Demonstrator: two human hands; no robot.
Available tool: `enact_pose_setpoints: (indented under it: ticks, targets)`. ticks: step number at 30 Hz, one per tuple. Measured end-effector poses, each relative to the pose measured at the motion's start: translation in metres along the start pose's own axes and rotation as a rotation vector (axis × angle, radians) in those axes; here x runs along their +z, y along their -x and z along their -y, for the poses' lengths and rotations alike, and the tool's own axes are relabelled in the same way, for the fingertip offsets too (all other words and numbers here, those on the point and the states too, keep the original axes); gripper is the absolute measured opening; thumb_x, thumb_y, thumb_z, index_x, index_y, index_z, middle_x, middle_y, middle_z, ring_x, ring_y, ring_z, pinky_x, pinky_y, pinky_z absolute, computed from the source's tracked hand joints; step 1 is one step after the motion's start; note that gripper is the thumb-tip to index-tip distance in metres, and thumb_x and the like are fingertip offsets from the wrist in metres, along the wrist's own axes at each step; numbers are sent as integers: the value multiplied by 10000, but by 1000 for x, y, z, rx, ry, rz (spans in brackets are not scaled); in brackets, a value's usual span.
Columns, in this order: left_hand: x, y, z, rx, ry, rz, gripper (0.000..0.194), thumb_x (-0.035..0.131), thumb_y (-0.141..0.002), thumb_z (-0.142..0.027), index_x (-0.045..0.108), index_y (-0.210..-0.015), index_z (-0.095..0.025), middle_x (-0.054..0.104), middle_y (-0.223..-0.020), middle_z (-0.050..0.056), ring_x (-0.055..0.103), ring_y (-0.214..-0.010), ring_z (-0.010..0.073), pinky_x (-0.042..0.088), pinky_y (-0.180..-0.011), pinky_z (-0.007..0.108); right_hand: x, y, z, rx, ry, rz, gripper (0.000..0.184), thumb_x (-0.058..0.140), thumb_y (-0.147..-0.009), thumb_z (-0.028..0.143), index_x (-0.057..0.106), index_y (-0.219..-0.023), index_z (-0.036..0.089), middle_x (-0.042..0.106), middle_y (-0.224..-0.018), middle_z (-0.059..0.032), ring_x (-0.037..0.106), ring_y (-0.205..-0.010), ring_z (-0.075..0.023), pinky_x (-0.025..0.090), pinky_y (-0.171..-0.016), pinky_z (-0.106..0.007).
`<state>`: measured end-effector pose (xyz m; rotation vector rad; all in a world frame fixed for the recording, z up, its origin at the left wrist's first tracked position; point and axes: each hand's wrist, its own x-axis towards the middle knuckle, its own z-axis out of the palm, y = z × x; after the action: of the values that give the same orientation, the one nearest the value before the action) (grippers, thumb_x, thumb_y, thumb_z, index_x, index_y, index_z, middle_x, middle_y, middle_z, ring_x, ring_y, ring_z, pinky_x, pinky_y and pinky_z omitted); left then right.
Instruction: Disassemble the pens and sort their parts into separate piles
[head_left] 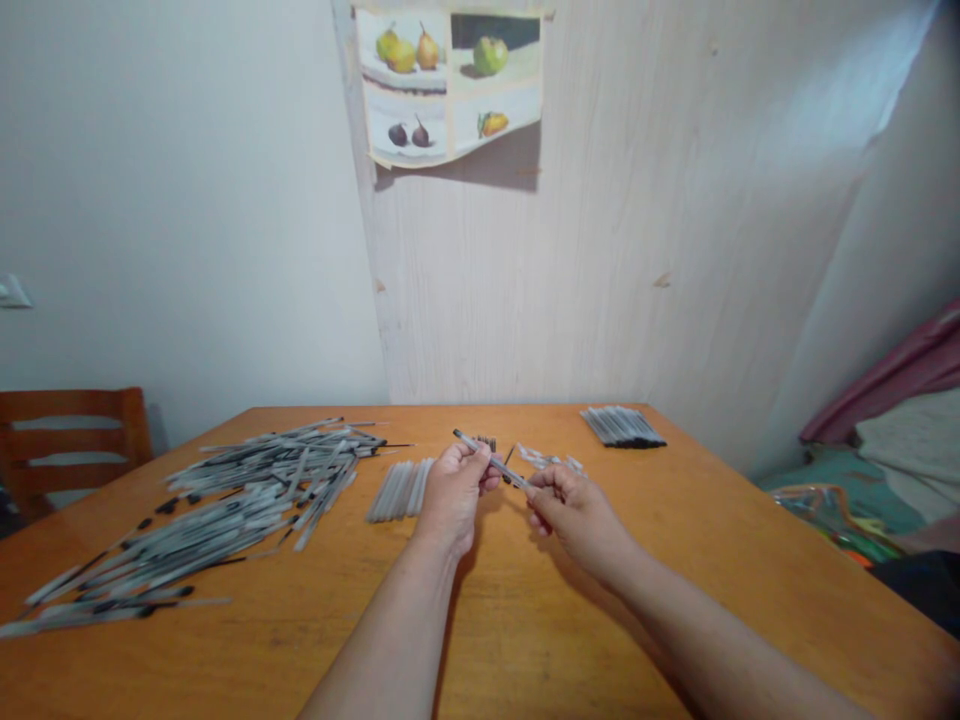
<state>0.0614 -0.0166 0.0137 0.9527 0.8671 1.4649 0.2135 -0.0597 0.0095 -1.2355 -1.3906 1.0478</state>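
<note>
Both hands hold one thin clear pen (489, 459) above the middle of the wooden table (525, 620). My left hand (454, 493) is closed around its far part, and the pen's tip sticks out up and to the left. My right hand (571, 505) pinches the near end. Just left of my left hand lies a small row of clear pen barrels (400, 489). Behind my right hand sit a few small clear parts (549, 460).
A wide heap of several pens and dark caps (225, 505) covers the table's left side. A neat dark-ended stack of pens (621, 426) lies at the far right by the wall. A wooden chair (67, 440) stands at left; bedding (900, 440) at right.
</note>
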Motion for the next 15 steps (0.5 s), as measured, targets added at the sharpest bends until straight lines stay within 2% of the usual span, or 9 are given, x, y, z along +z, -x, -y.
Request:
enact_pose_setpoints:
  ticks: [6, 15]
  targets:
    - [5, 2, 1, 16, -3, -22, 313, 762, -755, -369, 614, -905, -139, 699, -819, 79, 629, -641, 103, 504, -594, 203, -1, 0, -4, -55, 51, -48, 246, 572, -789, 446, 540, -831, 206, 565, -564, 36, 496, -448, -110, 399, -430, -225]
    - [8, 6, 4, 18, 41, -18, 319, 770, -755, -385, 607, -888, -146, 697, -824, 76, 633, -658, 102, 528, -620, 207, -3, -2, -10, -86, 56, -44, 230, 560, -821, 443, 535, -840, 215, 558, -576, 45, 508, -450, -113, 416, -442, -232]
